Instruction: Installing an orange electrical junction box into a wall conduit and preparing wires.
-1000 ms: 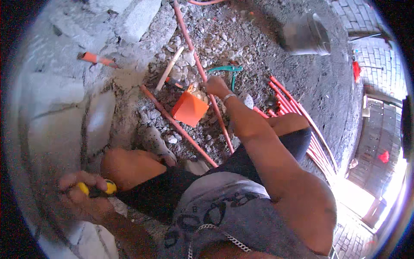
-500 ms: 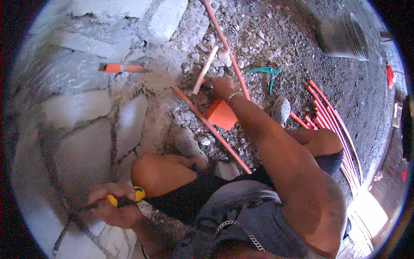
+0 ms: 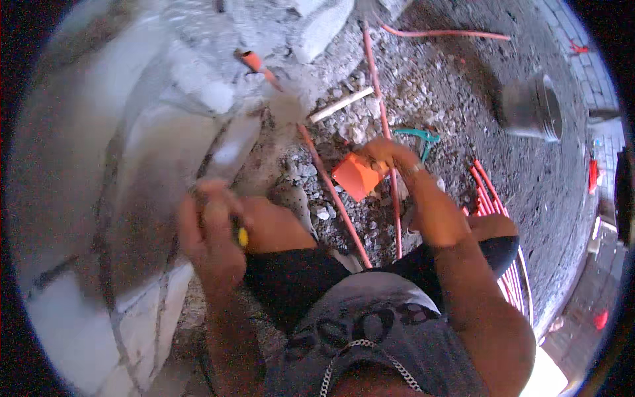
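Observation:
My left hand (image 3: 213,231) is raised beside my left knee, blurred, its fingers closed on a yellow-and-black tool (image 3: 242,236). My right hand (image 3: 378,152) is at the top of an orange box-like piece (image 3: 354,180), fingers curled; what they grip is hidden. Long salmon pipes (image 3: 335,198) lie on the rubble either side of the box, one (image 3: 396,221) passing under or beside my right hand. A pale straight piece (image 3: 340,104) lies above the box, and teal pipe cutters (image 3: 415,133) rest to its right.
Broken pale slabs (image 3: 152,205) cover the left side, with a short orange pipe (image 3: 253,61) among debris above. A grey bucket (image 3: 529,109) stands at upper right. A bundle of pipes (image 3: 489,195) lies by my right knee; another pipe (image 3: 443,33) lies at the top.
My right hand has left the long pipe and moved down onto the orange piece. My left hand, still holding the yellow tool, has lifted toward the middle. The view has shifted.

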A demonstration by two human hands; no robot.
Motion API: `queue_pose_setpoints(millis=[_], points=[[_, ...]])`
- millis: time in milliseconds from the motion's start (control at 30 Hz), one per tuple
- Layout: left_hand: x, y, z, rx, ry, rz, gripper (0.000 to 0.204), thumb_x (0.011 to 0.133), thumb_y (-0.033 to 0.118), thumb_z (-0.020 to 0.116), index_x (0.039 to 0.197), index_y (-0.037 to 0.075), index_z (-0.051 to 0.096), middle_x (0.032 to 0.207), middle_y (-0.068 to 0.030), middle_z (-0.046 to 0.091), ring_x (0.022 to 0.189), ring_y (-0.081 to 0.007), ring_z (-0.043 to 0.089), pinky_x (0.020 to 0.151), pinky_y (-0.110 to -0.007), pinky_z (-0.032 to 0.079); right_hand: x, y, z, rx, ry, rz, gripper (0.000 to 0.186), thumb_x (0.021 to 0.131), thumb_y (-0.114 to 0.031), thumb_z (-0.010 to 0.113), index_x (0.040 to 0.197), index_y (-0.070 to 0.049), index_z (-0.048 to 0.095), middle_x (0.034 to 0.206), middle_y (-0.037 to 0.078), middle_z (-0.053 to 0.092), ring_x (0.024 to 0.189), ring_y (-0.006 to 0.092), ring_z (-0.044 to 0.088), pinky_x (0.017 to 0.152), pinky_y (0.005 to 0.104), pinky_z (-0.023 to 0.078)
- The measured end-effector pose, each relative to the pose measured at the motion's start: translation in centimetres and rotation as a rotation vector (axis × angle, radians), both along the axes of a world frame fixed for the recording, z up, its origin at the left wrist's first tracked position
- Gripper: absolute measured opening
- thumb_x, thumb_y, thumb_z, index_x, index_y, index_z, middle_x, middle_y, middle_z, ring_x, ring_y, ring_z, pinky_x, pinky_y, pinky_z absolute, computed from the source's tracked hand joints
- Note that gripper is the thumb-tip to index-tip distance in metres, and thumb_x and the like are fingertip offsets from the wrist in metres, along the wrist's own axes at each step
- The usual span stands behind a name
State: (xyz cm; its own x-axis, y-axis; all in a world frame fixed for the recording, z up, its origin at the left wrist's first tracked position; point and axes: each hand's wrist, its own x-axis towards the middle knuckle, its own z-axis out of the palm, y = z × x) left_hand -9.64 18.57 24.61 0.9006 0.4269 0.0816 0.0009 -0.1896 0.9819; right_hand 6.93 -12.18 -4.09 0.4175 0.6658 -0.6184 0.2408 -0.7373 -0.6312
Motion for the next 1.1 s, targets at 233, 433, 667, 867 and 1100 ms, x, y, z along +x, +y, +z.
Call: queue_pose_setpoints(millis=[233, 433, 667, 867, 1100], points=[[-0.1, 2.3, 0.5, -0.267, -0.123, -0.001, 0.019, 0.098, 0.020, 0.040, 0.090, 0.004, 0.046, 0.065, -0.0046, 0.048, 0.050, -0.0113, 0.047, 0.048, -0.026, 0.040, -6.6, 5.8, 17.9, 0.592, 0.434, -0.800, 0.037, 0.093, -0.035, 0.052, 0.106, 0.000, 0.057, 0.068, 0.007, 0.059, 0.053, 0.0154, 0.055, 0.048, 0.0259, 0.043], [-1.9, 2.6, 0.1, -0.293, -0.175, 0.057, 0.018, 0.097, 0.019, 0.039, 0.088, 0.004, 0.042, 0.065, -0.0035, 0.045, 0.050, -0.0109, 0.046, 0.047, -0.026, 0.040, -10.8, 11.8, 29.8, 1.062, 0.788, -1.107, 0.042, 0.096, -0.046, 0.041, 0.101, -0.005, 0.052, 0.057, -0.002, 0.039, 0.047, 0.0114, 0.039, 0.046, 0.0294, 0.035], [-2.4, 2.4, -1.1, -0.092, -0.301, 0.011, 0.014, 0.094, 0.013, 0.045, 0.087, 0.002, 0.044, 0.063, -0.0031, 0.050, 0.052, -0.0100, 0.049, 0.047, -0.027, 0.042, -13.9, 15.4, 35.1, 0.950, 0.892, -0.777, 0.036, 0.097, -0.042, 0.043, 0.092, -0.009, 0.052, 0.062, -0.001, 0.046, 0.047, 0.0066, 0.040, 0.039, 0.0206, 0.026], [-2.5, 2.9, -1.5, -0.030, -0.255, 0.087, 0.015, 0.092, 0.013, 0.048, 0.085, 0.001, 0.048, 0.061, -0.0061, 0.051, 0.052, -0.0157, 0.053, 0.049, -0.031, 0.042, -13.8, 15.6, 37.8, 1.116, 0.896, -0.955, 0.041, 0.097, -0.045, 0.039, 0.095, -0.005, 0.050, 0.056, -0.004, 0.040, 0.038, 0.0077, 0.033, 0.035, 0.0242, 0.026], [-3.0, 1.9, -1.3, 0.099, -0.303, 0.102, 0.014, 0.091, 0.013, 0.051, 0.086, 0.000, 0.049, 0.062, -0.0109, 0.052, 0.055, -0.0215, 0.054, 0.052, -0.035, 0.043, -15.6, 16.7, 36.7, 0.725, 0.578, -0.567, 0.037, 0.094, -0.045, 0.046, 0.088, -0.009, 0.051, 0.061, -0.002, 0.046, 0.048, 0.0080, 0.042, 0.042, 0.0236, 0.031]])
